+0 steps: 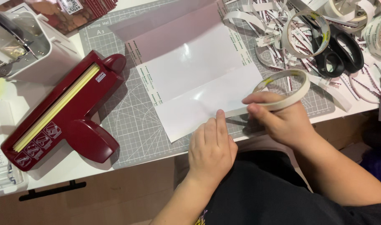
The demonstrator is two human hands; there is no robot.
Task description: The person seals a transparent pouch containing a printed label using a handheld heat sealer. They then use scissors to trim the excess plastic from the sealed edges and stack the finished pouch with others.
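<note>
Touching the sheet [198,79], both hands stretch tape [282,89].

Tape roll [287,85]: thin white ring, nearly used up, held tilted on edge above the cutting mat, just off the sheet's right corner. A short strip is drawn from it leftward onto the sheet's near edge.

Glossy white sheet [198,79]: large, rectangular, laid flat and skewed on the mat, creased across in two places, small print visible along both side margins. Upper panel is seen pale pink, lower panels white and reflective. Near edge is pressed down where the strip ends.
</note>
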